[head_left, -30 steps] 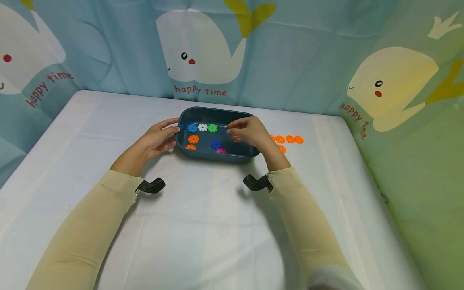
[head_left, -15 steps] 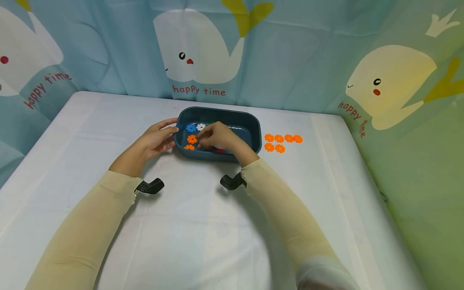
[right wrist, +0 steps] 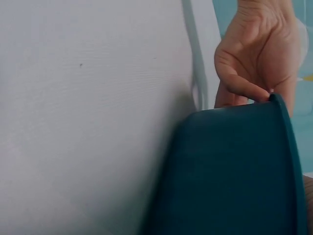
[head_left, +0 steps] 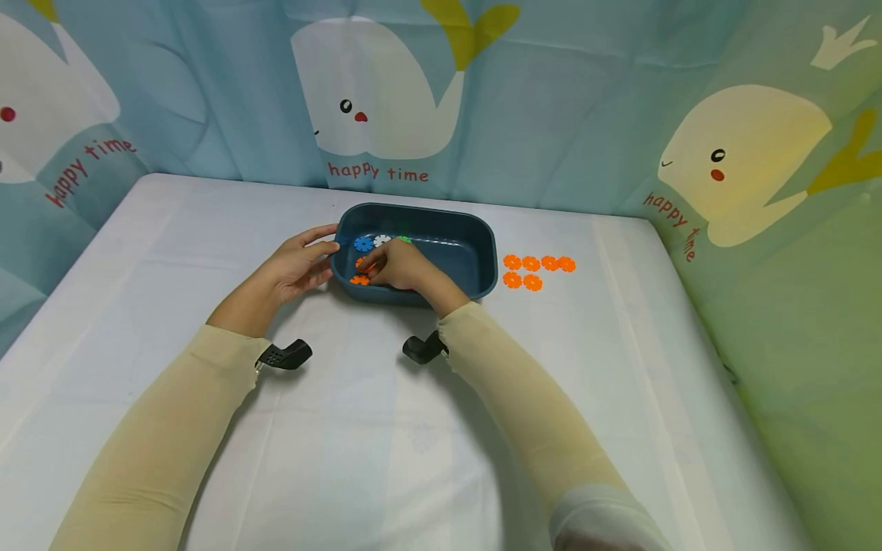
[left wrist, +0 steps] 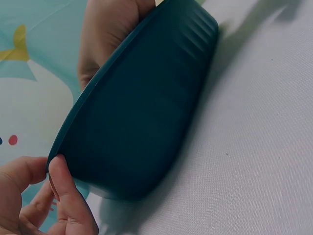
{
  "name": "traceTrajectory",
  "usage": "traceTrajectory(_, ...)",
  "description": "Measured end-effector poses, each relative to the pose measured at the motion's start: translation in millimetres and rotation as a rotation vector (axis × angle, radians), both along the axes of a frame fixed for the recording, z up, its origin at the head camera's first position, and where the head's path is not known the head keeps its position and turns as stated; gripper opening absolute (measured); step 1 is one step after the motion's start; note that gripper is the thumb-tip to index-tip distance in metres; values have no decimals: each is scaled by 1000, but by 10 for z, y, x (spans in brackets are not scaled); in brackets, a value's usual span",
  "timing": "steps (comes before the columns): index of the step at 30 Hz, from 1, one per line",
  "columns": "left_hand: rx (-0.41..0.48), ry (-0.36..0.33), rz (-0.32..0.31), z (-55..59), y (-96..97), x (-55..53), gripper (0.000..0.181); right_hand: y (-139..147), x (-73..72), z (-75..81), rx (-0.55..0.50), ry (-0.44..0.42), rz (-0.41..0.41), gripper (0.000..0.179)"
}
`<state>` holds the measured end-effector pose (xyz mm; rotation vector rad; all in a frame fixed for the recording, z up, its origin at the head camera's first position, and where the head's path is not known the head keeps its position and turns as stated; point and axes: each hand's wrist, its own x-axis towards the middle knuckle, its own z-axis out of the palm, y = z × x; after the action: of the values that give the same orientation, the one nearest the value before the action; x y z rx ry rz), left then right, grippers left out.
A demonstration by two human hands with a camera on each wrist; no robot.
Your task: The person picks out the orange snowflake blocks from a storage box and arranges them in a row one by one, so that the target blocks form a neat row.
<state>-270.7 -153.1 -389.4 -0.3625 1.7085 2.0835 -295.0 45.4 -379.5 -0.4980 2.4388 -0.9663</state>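
My left hand (head_left: 301,264) holds the left end of a dark teal plastic bin (head_left: 458,222); in the left wrist view its thumb and a finger pinch the rim (left wrist: 61,139). My right hand (head_left: 406,268) reaches down inside the bin, fingers bent, fingertips right over an orange flower-shaped disc (head_left: 359,263). Whether they pinch it I cannot tell. Another orange disc (head_left: 360,280) lies just in front of it. Along the back of the bin floor are a blue disc (head_left: 363,243), a white disc (head_left: 382,240) and a partly covered green disc (head_left: 405,239). The right wrist view mostly shows the bin's outer wall (right wrist: 230,171).
Right of the bin, several orange flower-shaped discs (head_left: 530,264) lie flat on the white tablecloth (head_left: 344,444) in two rows. A curtain printed with whales (head_left: 565,115) hangs behind the table and along its sides. Each wrist wears a black bracket (head_left: 288,353).
My right hand has moved left across the bin, from its right half to the orange disc at the left. The left hand keeps its grip on the rim.
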Motion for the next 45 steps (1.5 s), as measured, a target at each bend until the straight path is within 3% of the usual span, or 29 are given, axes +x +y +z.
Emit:
traceTrajectory(16,-31,5,4,-22,-4,-10,54,-82,-33,-87,70,56,10,20)
traceTrajectory(27,-33,0,5,-10,1,-6,54,-79,-85,-136,38,37,11,13)
traceTrajectory(45,3,4,9,-19,11,-11,54,-71,-36,-98,20,46,14,11)
